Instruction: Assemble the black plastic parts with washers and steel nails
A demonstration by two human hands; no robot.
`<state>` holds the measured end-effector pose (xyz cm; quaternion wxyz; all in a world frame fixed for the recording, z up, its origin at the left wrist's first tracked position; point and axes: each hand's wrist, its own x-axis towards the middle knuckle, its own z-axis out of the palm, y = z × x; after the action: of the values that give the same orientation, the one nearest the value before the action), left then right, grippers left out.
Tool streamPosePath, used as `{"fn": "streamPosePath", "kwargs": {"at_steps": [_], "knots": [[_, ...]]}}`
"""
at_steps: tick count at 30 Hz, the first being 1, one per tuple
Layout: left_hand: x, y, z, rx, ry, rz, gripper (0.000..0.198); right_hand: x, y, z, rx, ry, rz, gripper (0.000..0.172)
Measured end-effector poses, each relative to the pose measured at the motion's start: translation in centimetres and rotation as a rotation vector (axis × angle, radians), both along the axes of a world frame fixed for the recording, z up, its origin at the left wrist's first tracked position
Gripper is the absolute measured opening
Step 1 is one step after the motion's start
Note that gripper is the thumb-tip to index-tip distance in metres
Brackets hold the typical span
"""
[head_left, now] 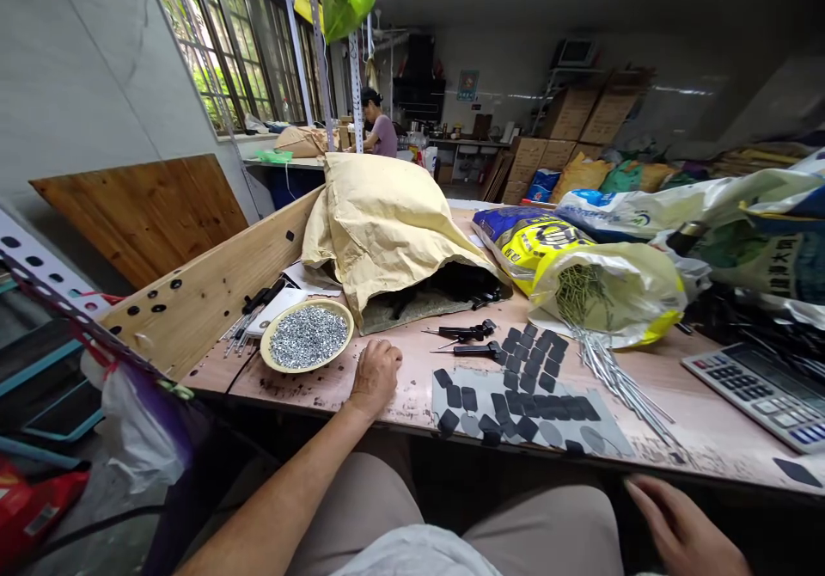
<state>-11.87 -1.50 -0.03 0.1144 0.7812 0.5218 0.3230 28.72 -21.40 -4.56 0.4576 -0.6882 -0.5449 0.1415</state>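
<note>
My left hand rests on the worn wooden table, fingers curled under, just right of a shallow bowl of small silver nuts. I cannot make out anything in it. My right hand hangs below the table's front edge beside my thigh, fingers loosely stretched and empty. Between the hands lie several flat black pads on a grey sheet. Two black-handled tools lie just behind the pads.
A tan paper sack slumps behind the bowl. A yellow bag spilling long metal pins sits to the right, with more bags beyond. A calculator lies far right. A wooden side board borders the left. A person works at a far bench.
</note>
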Motion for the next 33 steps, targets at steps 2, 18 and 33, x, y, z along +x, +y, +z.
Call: {"fn": "streamPosePath", "kwargs": {"at_steps": [2,18,33], "knots": [[0.0,-0.1,0.2,-0.020,-0.094,0.021,0.017,-3.5,4.3,1.0,0.102,-0.190,-0.007,0.014],[-1.1,-2.6,3.7,-0.949,-1.574,-0.110,0.030,-19.9,26.6,5.8,-0.015,-0.809,0.426,0.014],[2.2,-3.9,4.8,-1.056,-1.753,-0.224,0.025,-21.6,13.8,10.9,0.061,-0.529,0.588,0.021]]}}
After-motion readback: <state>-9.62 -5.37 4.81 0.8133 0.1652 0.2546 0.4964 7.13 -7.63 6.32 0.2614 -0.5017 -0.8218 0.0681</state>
